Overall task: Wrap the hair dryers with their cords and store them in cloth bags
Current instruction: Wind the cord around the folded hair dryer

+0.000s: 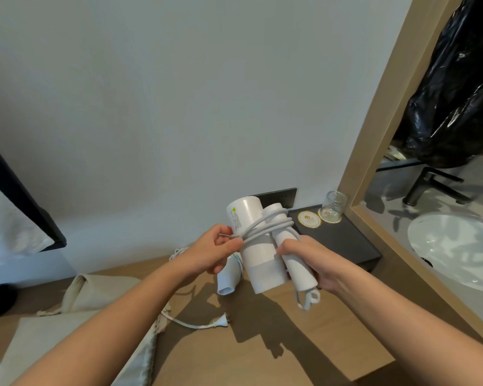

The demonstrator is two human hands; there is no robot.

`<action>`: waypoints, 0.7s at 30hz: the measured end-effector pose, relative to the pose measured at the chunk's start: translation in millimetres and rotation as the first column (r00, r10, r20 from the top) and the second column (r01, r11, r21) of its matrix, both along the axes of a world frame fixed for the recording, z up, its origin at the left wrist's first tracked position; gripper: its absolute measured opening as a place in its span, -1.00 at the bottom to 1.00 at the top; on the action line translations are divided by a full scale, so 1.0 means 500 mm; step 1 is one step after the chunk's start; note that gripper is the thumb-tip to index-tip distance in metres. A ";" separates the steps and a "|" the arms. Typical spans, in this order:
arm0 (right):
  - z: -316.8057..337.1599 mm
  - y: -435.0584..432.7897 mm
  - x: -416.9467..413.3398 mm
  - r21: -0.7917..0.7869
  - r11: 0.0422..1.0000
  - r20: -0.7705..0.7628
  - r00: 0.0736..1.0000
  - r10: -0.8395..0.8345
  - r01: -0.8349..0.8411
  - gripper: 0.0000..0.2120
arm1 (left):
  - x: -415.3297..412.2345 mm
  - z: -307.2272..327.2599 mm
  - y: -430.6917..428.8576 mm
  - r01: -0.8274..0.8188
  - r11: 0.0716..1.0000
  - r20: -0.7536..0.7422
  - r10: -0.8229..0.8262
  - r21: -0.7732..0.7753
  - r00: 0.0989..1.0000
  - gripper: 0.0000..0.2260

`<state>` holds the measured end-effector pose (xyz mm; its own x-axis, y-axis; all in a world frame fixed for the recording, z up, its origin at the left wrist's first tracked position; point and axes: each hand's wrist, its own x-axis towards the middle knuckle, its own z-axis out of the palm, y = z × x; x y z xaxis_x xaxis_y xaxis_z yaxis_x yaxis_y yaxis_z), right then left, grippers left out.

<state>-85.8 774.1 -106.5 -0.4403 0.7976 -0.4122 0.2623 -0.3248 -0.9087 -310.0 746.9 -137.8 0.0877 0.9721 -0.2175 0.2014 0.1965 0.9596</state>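
The white hair dryer [258,246] is being held in the air above the table [290,344], its barrel running from far-left down to near-right, with the folded handle lying alongside on the right. The grey cord [265,227] is looping several times across both barrel and handle, crosswise to that long axis. The left hand [209,252] is sitting just left of the barrel, its fingers [233,244] pinching the cord where the loops are coming round. The right hand [313,263] is gripping the handle, fingers curled around it. The left hand is the one nearer the loose run of cord, so the next turn or tuck probably falls to it, going over the barrel toward the right; whether any slack is left is hard to tell. A label [236,218] on the barrel is showing a yellow warning triangle above small print too fine to read. Below, a second hair dryer [229,280] is lying on the table, its plug [221,322] trailing nearby. The beige cloth bags [67,338] are lying at the near left. Beyond, a black tray [346,240] is carrying gold-rimmed coasters [309,219] with an unreadable emblem, and a glass [333,206].
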 end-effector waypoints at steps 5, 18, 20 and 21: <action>0.006 -0.009 0.008 -0.089 0.990 -0.131 0.984 -0.117 0.106 -0.89 | -0.007 0.014 -0.003 0.015 0.997 0.015 -0.016 0.075 1.000 -0.79; 0.010 0.008 0.008 -0.039 0.997 -0.103 0.992 -0.071 0.067 -0.88 | 0.017 0.034 0.003 0.075 0.996 0.136 -0.081 0.050 0.987 -0.58; 0.006 0.020 0.002 0.060 0.998 0.020 1.000 -0.009 0.008 -0.75 | 0.022 0.027 0.006 0.014 1.000 0.089 -0.016 0.021 0.996 -0.62; 0.001 0.025 -0.002 0.110 0.994 0.103 0.995 0.014 -0.026 -0.69 | 0.023 0.022 0.009 -0.023 1.000 0.074 0.023 0.003 0.997 -0.63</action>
<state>-86.9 786.6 -105.8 -0.4171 0.8323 -0.3652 0.3605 -0.2173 -0.9071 -298.3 751.1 -126.8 0.0811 0.9748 -0.2077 0.1255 0.1967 0.9724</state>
